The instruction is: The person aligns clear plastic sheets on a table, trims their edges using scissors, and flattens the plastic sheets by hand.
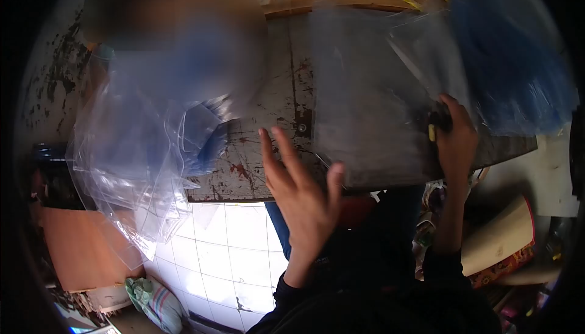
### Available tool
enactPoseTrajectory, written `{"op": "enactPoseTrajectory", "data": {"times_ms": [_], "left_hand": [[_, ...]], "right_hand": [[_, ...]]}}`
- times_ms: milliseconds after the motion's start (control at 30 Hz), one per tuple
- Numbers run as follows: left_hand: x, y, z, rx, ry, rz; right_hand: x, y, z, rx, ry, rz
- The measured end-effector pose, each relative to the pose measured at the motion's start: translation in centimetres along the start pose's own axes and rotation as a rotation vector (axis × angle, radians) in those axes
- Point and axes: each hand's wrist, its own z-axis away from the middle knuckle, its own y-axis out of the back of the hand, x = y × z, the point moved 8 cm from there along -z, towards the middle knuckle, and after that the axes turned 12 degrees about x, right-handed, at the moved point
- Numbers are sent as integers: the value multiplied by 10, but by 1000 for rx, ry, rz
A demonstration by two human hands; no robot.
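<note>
Film (365, 99) lies across the right half of the desk (271, 84), down to the front edge, and it is what I am working on. My right hand (458, 136) is at the film's right side, its grip closed around a small black-and-yellow tool (433, 131); I cannot make out what kind. My left hand (298, 206) is at the front edge by the film's near left corner, its grip apart: fingers spread, nothing held. From my end I cannot tell whether the thumb touches the film.

I judge the step in hand to be handling the film, and the next move seems to call for light, flat fingers, since something this thin would likely slide or crease.

The film is clear and greyish, with pale glossy streaks and a fold towards its far right. Clear bags (131, 145) slump over the left end, crumpled and shiny, a pointed corner hanging below the front edge. Blue plastic (512, 66) heaps at the right end, wrinkled and glinting. The desk's paint is scuffed and chipped.
</note>
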Motion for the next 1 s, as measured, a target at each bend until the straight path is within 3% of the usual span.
{"op": "enactPoseTrajectory", "data": {"times_ms": [67, 167, 233, 333, 600, 767, 1000], "left_hand": [[-30, -5, 5, -108, 231, 41], [-5, -11, -1, -117, 231, 261], [9, -19, 4, -61, 177, 296], [33, -19, 6, -15, -121, 76], [39, -28, 17, 7, -159, 67], [39, -25, 24, 149, -198, 84], [42, -27, 28, 95, -253, 153]], "right_hand": [[1, 0, 0, -16, -7, -41], [2, -4, -1, -16, -67, -23], [8, -5, -1, -10, -90, 1], [10, -6, 0, -33, -147, 31], [8, -4, 2, -4, -128, 41], [9, -5, 2, -1, -126, 37], [9, -5, 2, 6, -115, 43]]}}
